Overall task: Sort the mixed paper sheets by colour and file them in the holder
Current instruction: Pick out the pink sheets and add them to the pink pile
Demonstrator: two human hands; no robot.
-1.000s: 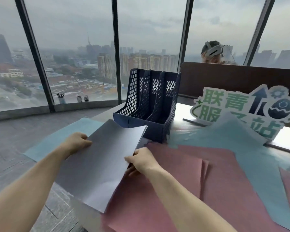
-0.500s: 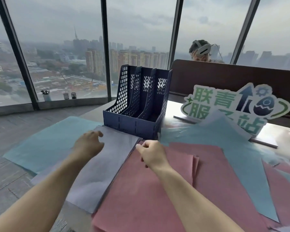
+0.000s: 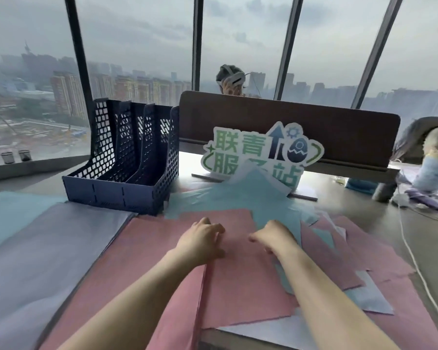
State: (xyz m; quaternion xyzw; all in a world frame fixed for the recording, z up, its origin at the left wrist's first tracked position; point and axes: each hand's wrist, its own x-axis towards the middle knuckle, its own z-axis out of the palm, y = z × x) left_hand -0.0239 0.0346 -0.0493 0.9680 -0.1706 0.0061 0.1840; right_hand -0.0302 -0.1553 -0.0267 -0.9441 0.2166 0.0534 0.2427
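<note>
Both hands rest on the pink sheet (image 3: pixel 238 279): the left grip (image 3: pixel 204 239) with fingers loosely bent, the right grip (image 3: pixel 272 238) likewise, neither plainly pinching paper. The teal sheet (image 3: pixel 245 198) lies just beyond the right grip, nearer it; the holder (image 3: pixel 127 190) stands ahead-left.

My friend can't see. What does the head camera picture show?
Two bare hands, the left hand and the right hand, reach over a pink sheet on a desk strewn with pink, blue and grey paper. A dark blue holder with empty slots stands behind, left of a sign, before big windows over a hazy city.
</note>
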